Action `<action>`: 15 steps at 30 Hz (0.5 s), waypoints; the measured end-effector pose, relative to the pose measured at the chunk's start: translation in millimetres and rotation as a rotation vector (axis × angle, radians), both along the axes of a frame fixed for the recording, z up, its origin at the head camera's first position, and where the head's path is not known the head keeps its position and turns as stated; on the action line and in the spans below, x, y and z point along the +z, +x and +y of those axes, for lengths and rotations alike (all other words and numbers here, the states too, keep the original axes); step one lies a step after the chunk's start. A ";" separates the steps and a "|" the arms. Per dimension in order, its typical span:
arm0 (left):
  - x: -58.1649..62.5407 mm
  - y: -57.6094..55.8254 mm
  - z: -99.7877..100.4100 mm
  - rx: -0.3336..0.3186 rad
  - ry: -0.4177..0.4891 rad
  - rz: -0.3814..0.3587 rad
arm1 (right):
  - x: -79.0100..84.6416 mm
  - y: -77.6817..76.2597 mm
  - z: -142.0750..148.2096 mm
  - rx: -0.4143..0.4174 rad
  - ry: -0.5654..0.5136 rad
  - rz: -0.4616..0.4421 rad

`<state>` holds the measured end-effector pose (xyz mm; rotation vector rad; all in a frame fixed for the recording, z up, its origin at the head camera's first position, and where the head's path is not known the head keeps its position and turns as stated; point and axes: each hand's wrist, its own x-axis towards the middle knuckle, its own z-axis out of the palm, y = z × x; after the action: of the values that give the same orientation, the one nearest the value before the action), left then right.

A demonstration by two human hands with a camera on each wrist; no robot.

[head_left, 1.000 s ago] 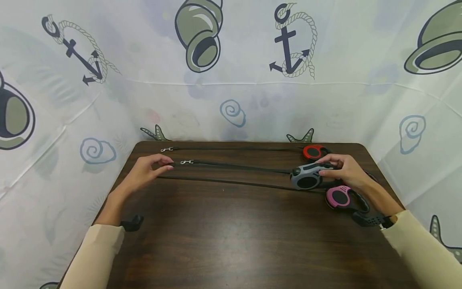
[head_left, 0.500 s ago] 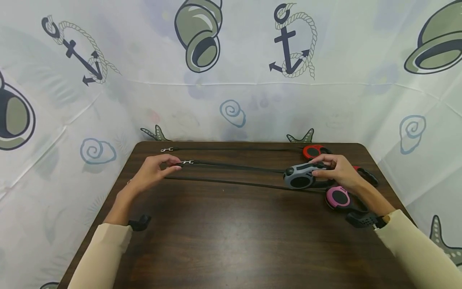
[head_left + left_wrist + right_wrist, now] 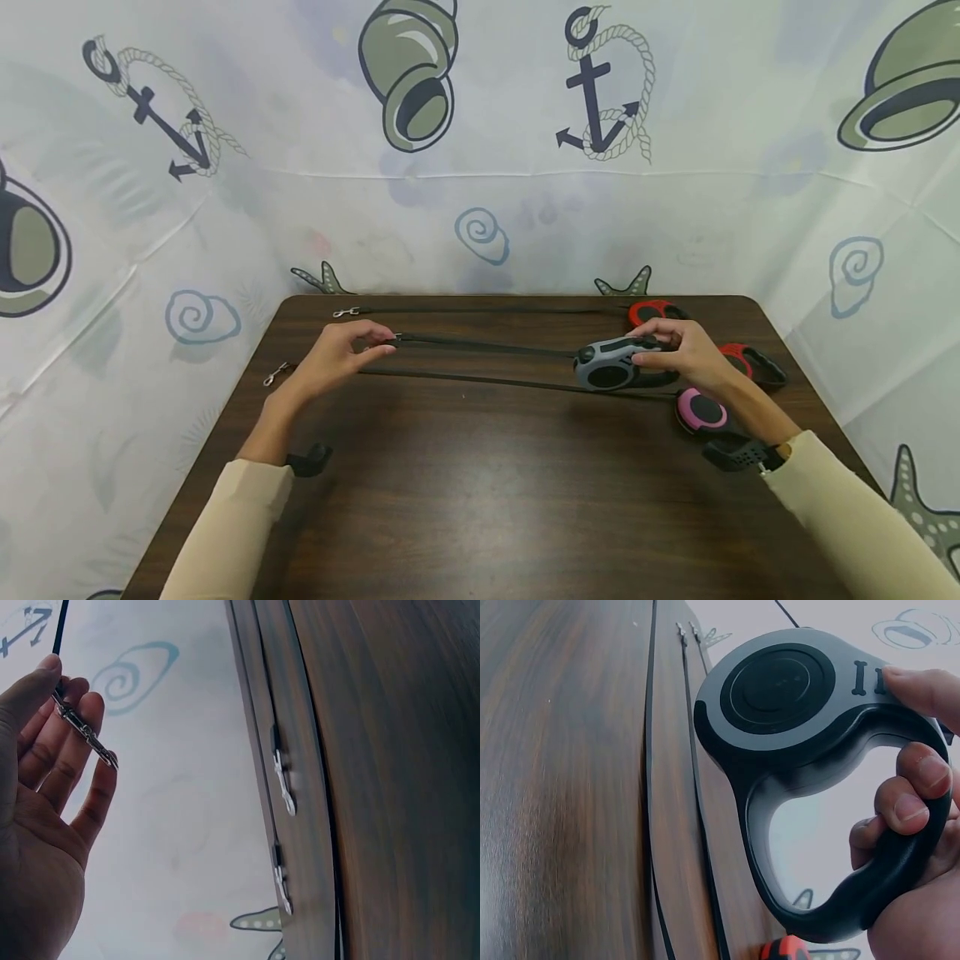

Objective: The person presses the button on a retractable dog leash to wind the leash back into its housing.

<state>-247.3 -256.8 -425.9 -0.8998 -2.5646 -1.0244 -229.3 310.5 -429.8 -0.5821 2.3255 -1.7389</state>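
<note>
My right hand (image 3: 678, 350) grips the black handle of a grey retractable dog leash (image 3: 611, 364), held above the table. In the right wrist view its fingers (image 3: 907, 802) curl through the handle loop, and the thumb lies on the grey casing (image 3: 731, 682). A black cord (image 3: 61, 630) runs from the leash toward my left hand (image 3: 345, 354). Thumb and fingers of that hand pinch the cord's end, and a silver snap hook (image 3: 82, 729) lies across the fingers in the left wrist view.
Two red retractable leashes (image 3: 651, 312) and a pink one (image 3: 701, 408) lie at the right of the brown table (image 3: 465, 492). Their cords stretch left; snap hooks (image 3: 275, 373) show at the left. A patterned white cloth (image 3: 480, 125) hangs behind.
My left hand has moved right and my right hand left with the grey leash, so the hands are closer together. A snap hook at the left and a red leash at the right are uncovered.
</note>
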 end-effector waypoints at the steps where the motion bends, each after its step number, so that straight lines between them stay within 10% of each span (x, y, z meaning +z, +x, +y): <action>1: -0.2 -0.1 1.8 -0.005 0.001 -0.002 | 0.1 -0.1 -1.7 -0.003 0.000 0.000; 15: -0.7 -3.3 24.2 -0.059 0.014 0.016 | 0.9 -5.8 -23.1 0.034 -0.034 0.022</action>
<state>-250.6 -232.6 -426.6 -0.9807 -2.5290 -1.0457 -235.2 287.4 -428.9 -0.6452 2.2909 -1.7694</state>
